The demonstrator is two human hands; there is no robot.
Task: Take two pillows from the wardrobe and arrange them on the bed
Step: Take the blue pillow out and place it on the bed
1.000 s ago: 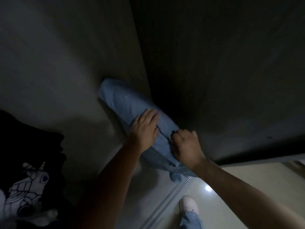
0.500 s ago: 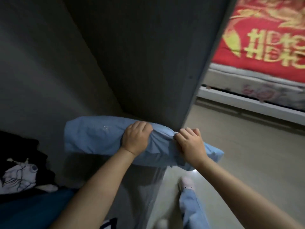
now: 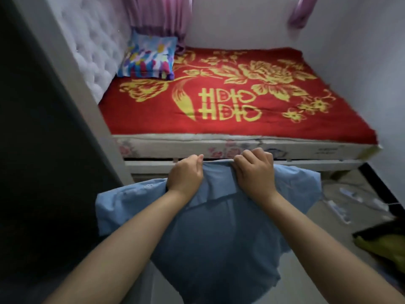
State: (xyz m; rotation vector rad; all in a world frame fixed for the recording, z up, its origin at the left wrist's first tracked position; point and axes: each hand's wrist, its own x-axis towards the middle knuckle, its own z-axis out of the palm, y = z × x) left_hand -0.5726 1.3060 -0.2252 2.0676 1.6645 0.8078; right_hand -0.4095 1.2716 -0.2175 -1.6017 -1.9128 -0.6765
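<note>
A light blue pillow (image 3: 219,233) hangs in front of me, held by its upper edge. My left hand (image 3: 185,174) and my right hand (image 3: 255,172) both grip that edge, side by side. Ahead lies the bed (image 3: 241,119) under a red blanket with a yellow flower pattern. A multicoloured pillow (image 3: 149,57) leans against the white tufted headboard (image 3: 96,51) at the bed's far left corner. The wardrobe's dark side panel (image 3: 39,128) stands at my left.
Pink curtains (image 3: 157,16) hang behind the bed. White walls close in the bed at the back and right. On the floor at the right lie a white power strip (image 3: 344,207) and a dark and yellow-green bundle (image 3: 381,244).
The pillow has come out of the wardrobe with both hands on it. My view has swung right from the wardrobe interior to face the bed.
</note>
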